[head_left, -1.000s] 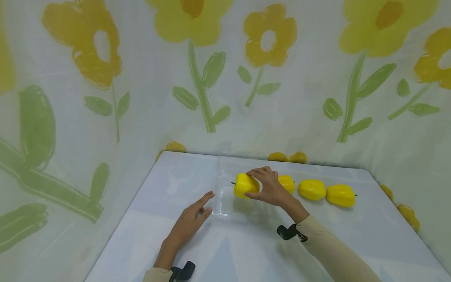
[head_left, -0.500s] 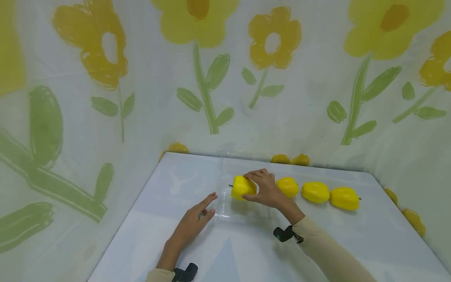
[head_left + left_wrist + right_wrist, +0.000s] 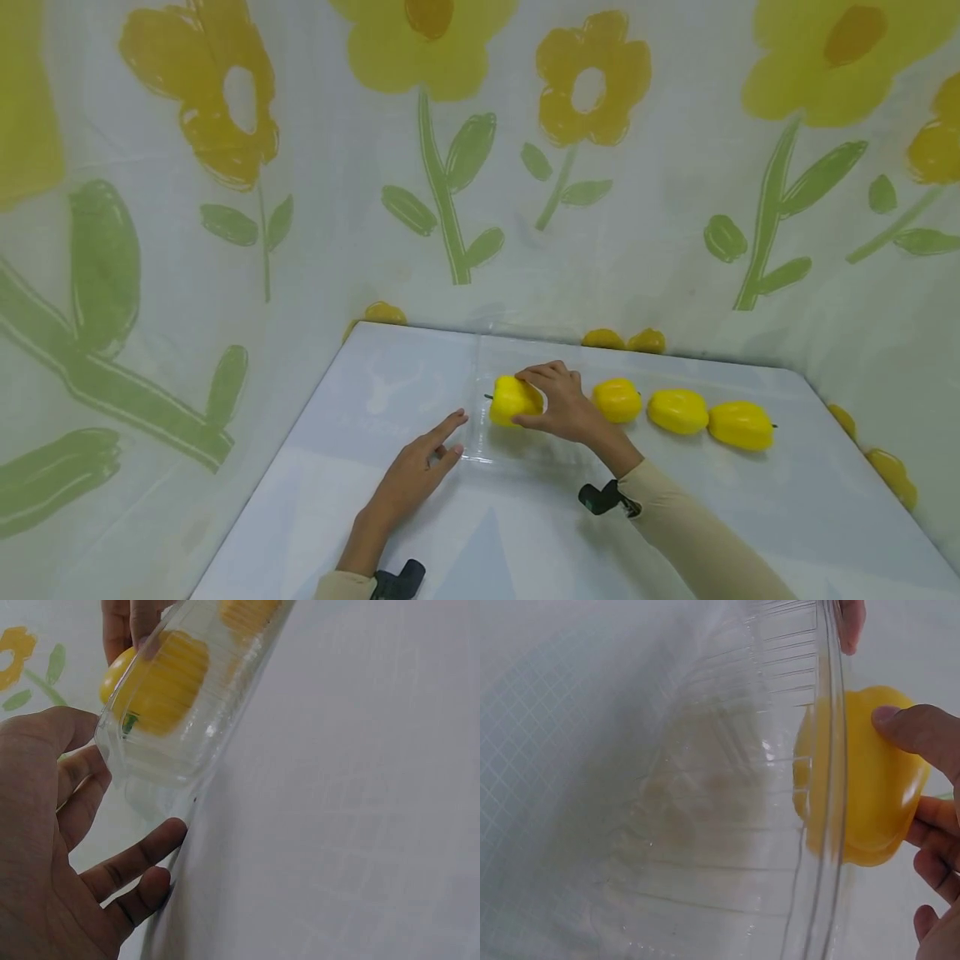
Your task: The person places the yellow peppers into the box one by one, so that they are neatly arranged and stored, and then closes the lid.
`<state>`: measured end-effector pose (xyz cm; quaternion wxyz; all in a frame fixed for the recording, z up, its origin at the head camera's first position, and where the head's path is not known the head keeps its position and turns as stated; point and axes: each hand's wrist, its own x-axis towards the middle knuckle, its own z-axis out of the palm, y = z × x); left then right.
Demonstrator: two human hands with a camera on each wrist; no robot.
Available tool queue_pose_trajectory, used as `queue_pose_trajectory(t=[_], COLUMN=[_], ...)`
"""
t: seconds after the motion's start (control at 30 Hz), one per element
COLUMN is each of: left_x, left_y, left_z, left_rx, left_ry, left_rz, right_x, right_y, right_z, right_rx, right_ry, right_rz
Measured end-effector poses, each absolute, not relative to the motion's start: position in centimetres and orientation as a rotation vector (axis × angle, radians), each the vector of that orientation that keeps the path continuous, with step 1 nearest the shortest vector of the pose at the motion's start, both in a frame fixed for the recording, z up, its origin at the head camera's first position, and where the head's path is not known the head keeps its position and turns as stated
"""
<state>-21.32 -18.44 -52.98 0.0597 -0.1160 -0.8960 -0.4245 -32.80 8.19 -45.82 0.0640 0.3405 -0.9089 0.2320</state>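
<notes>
Clamps fingers of right hand [image 3: 562, 404] on three-o'clock end of yellow pepper [image 3: 512, 402], partly inside clear tray [image 3: 735, 900], likely for clearance; holds left hand [image 3: 411, 477], with fingers apart, at tray's eight-o'clock edge, perhaps for steadying.

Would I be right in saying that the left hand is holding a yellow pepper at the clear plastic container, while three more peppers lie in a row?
Not quite: the right hand holds the yellow pepper at the clear plastic container, as the head view shows; three more peppers lie in a row.

Held pepper [image 3: 512, 402] partly hidden, sleeves [image 3: 697, 533] cropped
</notes>
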Motion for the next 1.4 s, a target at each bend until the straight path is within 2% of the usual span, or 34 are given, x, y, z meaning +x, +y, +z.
queue_pose_trajectory(t=[1.4], left_x=[-21.4], left_y=[-18.4], left_z=[-52.8], left_rx=[-0.318], left_ry=[-2.759], left_rz=[-1.258], right_x=[-33.6], right_y=[6.1], right_z=[-48.0], right_rx=[0.998], right_ry=[-2.794], right_rz=[0.682])
